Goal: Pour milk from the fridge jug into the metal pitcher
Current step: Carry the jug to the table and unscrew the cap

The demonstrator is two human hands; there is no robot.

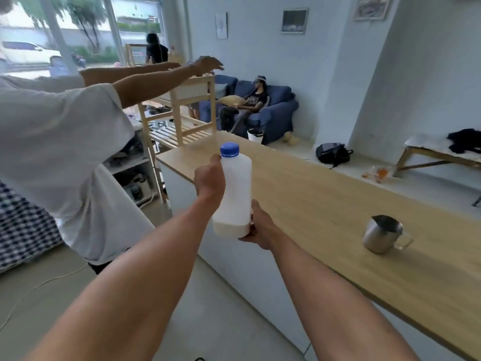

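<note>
Fingers of both hands hidden behind capped jug (233,194)

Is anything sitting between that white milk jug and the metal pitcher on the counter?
Nothing visible: bare wooden counter separates the white plastic jug, held by both hands, from the steel pitcher. The jug's blue cap is on, though.

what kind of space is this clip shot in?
Likely a shared studio or casual lounge-workspace, not a home kitchen: a long wooden counter with a metal pitcher, a blue sofa by a street-facing window, and open wooden shelving.
</note>
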